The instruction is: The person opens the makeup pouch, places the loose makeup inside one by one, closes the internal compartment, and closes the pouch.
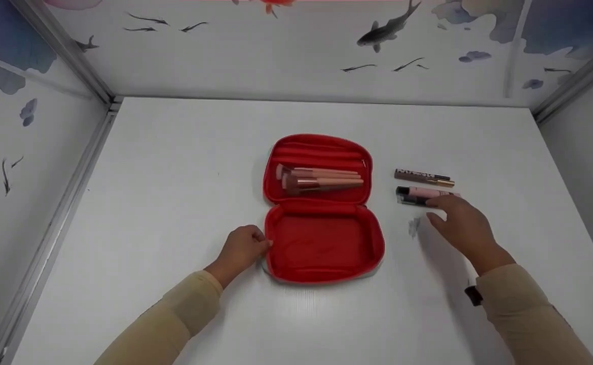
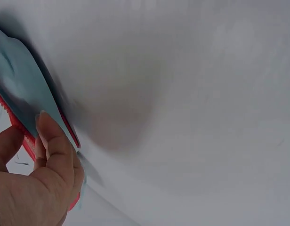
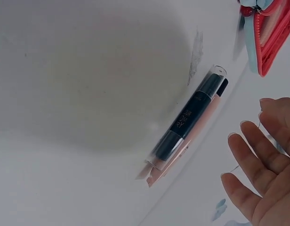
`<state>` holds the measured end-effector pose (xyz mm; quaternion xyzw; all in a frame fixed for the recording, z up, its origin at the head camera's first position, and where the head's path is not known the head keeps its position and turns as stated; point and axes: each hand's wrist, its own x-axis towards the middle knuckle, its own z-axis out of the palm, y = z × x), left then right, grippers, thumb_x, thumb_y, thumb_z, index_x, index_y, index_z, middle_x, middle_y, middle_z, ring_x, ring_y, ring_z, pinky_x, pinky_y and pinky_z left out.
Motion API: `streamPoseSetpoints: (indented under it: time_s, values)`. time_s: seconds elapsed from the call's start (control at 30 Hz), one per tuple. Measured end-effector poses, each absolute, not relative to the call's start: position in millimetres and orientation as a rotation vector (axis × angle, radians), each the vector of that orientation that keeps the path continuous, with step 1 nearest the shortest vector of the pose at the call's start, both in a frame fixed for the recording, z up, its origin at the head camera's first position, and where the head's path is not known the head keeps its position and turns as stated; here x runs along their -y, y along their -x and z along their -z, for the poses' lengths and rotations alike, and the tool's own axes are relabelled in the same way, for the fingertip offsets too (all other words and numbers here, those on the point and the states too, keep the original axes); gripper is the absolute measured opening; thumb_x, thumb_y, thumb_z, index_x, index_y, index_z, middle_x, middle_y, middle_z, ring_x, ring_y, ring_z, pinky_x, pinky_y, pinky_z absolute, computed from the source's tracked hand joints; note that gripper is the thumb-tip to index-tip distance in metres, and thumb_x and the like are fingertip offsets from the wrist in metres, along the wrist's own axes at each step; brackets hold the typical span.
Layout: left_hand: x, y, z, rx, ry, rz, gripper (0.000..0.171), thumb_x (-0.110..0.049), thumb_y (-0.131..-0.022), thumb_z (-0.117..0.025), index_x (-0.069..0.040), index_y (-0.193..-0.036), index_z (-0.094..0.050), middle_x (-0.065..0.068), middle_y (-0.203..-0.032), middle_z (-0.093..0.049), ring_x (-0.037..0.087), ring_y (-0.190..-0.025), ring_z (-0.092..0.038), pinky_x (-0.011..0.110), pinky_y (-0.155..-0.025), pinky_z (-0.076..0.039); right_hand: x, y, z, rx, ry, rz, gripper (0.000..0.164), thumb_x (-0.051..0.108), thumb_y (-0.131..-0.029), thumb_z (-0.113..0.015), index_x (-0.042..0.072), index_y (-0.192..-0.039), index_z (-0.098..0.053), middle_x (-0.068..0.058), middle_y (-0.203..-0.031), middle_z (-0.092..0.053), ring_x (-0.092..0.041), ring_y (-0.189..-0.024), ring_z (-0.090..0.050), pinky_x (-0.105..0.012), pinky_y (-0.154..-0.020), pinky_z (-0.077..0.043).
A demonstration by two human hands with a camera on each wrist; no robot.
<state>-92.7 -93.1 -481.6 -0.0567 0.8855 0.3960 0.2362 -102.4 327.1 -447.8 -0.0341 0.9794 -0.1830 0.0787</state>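
A red-lined makeup bag (image 1: 327, 243) lies unzipped and spread out on the table, light blue on its outside. My left hand (image 1: 243, 247) pinches its left edge between thumb and fingers; the left wrist view shows the red zipper rim (image 2: 28, 141) there. Several makeup brushes (image 1: 322, 180) with pale pink handles are tucked in the lid half. My right hand (image 1: 461, 225) hovers with spread fingers beside a black double-ended stick with clear caps (image 3: 187, 120) and a pink tube (image 1: 428, 191), lying side by side.
Behind those two lie slim brown and gold cosmetic tubes (image 1: 423, 177). A grey smudge (image 1: 414, 227) marks the white table (image 1: 175, 152) in front of them. Panels painted with fish (image 1: 387, 33) enclose the back and sides.
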Motion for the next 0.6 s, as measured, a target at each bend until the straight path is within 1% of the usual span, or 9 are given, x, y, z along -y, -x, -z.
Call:
streamPoseSetpoints:
  time_s: [0.13,0.33,0.53,0.6]
  values:
    - [93,89,480,-2.414,0.161,-1.087,0.012,-0.014,-0.090,-0.066,-0.007,-0.082,-0.061,0.001,-0.069,-0.054,0.015,-0.068,-0.049,0.024,-0.058,-0.042,-326,107,452,-2.963,0.129,0.498,0.034,0.008,-0.091,-0.063,-0.003,-0.123,-0.061,-0.027,-0.125,-0.058,-0.043,-0.117,-0.052,-0.059,-0.093,-0.042]
    - [92,84,480,-2.370,0.204,-1.107,0.010,-0.016,-0.090,-0.065,-0.007,-0.085,-0.062,0.002,-0.073,-0.057,0.016,-0.072,-0.051,0.024,-0.060,-0.044,-323,113,458,-3.013,0.160,0.385,0.032,0.006,-0.089,-0.065,-0.002,-0.120,-0.063,-0.026,-0.118,-0.062,-0.042,-0.110,-0.056,-0.058,-0.089,-0.045]
    - [93,79,482,-2.344,0.183,-1.136,0.010,-0.015,-0.090,-0.065,-0.007,-0.087,-0.062,0.002,-0.073,-0.057,0.015,-0.071,-0.052,0.024,-0.060,-0.044,-318,121,462,-3.056,0.180,0.313,0.033,0.004,-0.087,-0.067,-0.001,-0.120,-0.063,-0.028,-0.117,-0.061,-0.045,-0.109,-0.057,-0.060,-0.089,-0.045]
    - [94,77,481,-2.343,0.169,-1.147,0.009,-0.014,-0.090,-0.065,-0.006,-0.086,-0.062,0.002,-0.072,-0.057,0.015,-0.070,-0.052,0.024,-0.060,-0.045,-317,123,463,-3.075,0.206,0.274,0.034,0.003,-0.087,-0.067,-0.001,-0.120,-0.064,-0.029,-0.115,-0.062,-0.046,-0.106,-0.058,-0.059,-0.087,-0.046]
